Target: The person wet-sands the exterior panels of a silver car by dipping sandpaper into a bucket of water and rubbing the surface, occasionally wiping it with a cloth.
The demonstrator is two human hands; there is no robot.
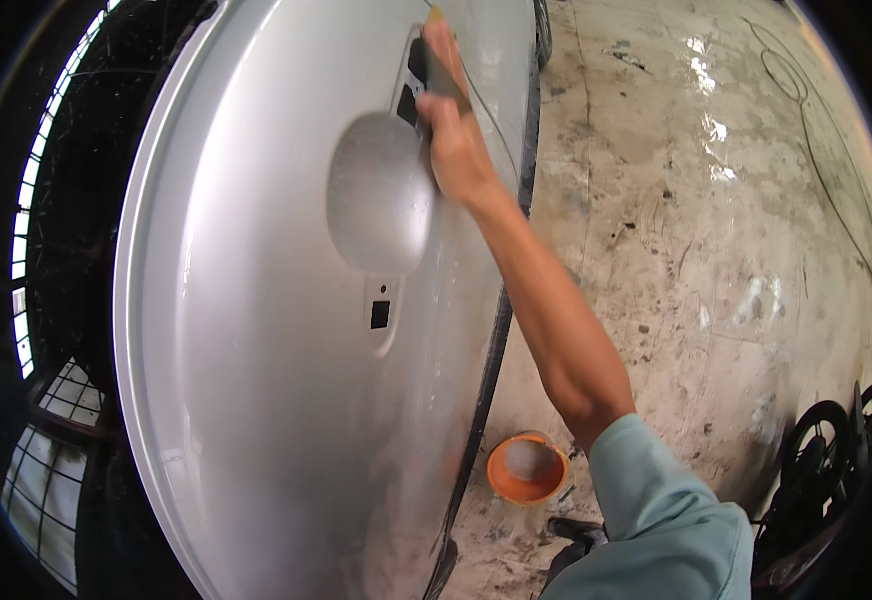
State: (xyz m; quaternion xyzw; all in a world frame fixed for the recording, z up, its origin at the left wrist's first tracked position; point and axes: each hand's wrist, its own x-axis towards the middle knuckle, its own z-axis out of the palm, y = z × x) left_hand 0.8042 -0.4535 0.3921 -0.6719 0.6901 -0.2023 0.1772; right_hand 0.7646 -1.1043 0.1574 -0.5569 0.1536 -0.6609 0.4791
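Observation:
A silver car door panel [286, 400] fills the middle of the view, with a round handle recess [378, 195] in it and no handle fitted. Small dark square openings lie at both ends of that recess. My right hand [456, 140] reaches up to the panel's far part, just beyond the recess. Its fingers are closed on a dark grey sheet that looks like sandpaper [448, 82], pressed against the silver surface. Motion blurs the hand, and a small yellowish bit shows at its fingertips. My left hand is out of sight.
An orange bucket [527, 470] with cloudy liquid stands on the stained concrete floor [646, 250], right of the panel. A dark shoe [576, 528] shows beside it. Black wheels [818, 450] are at the lower right. A thin cable [806, 115] lies at the upper right.

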